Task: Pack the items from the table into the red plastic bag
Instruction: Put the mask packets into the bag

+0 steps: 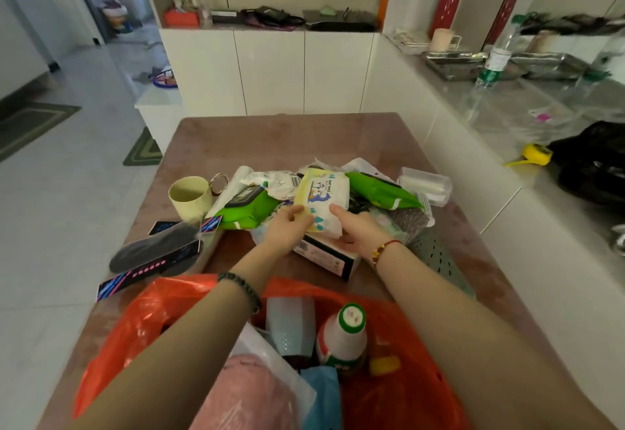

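nearest the viewer, at the table's (270,138) near edge, the red plastic bag (142,324) sits open and already part full: a white bottle with a green cap (343,335) stands upright in it beside a pale grey cup (291,324), with something soft and pink (250,392) in clear wrap in front.

both forearms reach over the bag toward the middle of the table. the left hand (287,226) has its fingers curled onto the near left corner of a white and yellow pack of wipes (323,203); the right hand (360,230) lies half open against the pack's near right side, thumb along its edge. whether either has a firm hold yet i cannot tell — they look to be closing on it.

the pack rests on top of the pile, partly on a flat white box with a barcode (324,255). it looks soft, light and squashy, with a slick film skin, so taking it by both short ends or pinching across the middle should serve best.

just beyond lie two green pouches (382,192), crumpled white wrappers and a clear plastic box (427,184). toward the left edge are a pale yellow mug (189,196) and a long dark carton (159,257) — all still to be packed.
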